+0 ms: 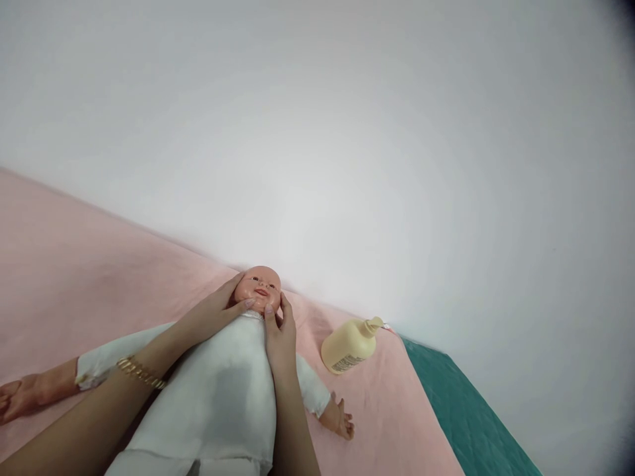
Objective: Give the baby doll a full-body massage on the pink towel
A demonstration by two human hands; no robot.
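Note:
A baby doll (223, 390) in white clothing lies on its back on a pink sheet, its smiling head toward the wall and its arms spread out. My left hand (215, 314) cups the left side of the doll's head, with the thumb along the chin. On the other side, my right hand (281, 334) holds the cheek and jaw, its thumb at the chin and its fingers beside the head. A gold bracelet (140, 372) is on my left wrist. The doll's legs are out of view.
A pale yellow pump bottle (348, 345) stands tilted in view on the pink sheet (387, 410), right of the doll. Behind the sheet rises a white wall (317, 145). A green surface (461, 403) shows at the lower right.

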